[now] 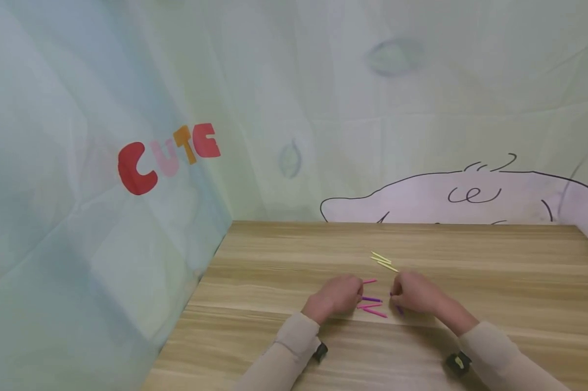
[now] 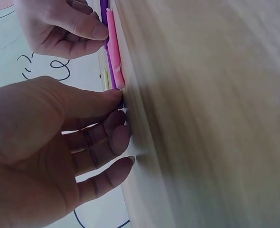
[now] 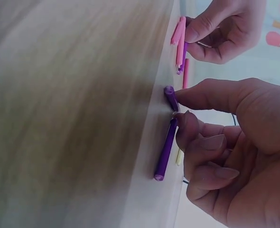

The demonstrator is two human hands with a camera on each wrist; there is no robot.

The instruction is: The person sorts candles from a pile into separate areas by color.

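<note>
Thin, short coloured sticks, like small candles, lie on the wooden table. In the head view my left hand (image 1: 340,293) is beside pink sticks (image 1: 374,312) and a purple stick (image 1: 372,299). Its thumb and index finger pinch the end of that purple stick in the left wrist view, the other fingers loosely bent. To the right, my right hand (image 1: 413,292) is low over the table. The right wrist view shows its thumb and index finger at a purple stick (image 3: 171,97); a second purple stick (image 3: 165,151) lies just below the fingertips. The fingers partly hide where these two meet.
Several pale yellow sticks (image 1: 383,260) lie together beyond my hands. Another pink stick (image 1: 370,281) lies by the left fingers. The wooden table (image 1: 274,250) meets a printed cloth backdrop (image 1: 294,108) at its far and left edges. Dark wrist devices (image 1: 457,363) sit below the sleeves.
</note>
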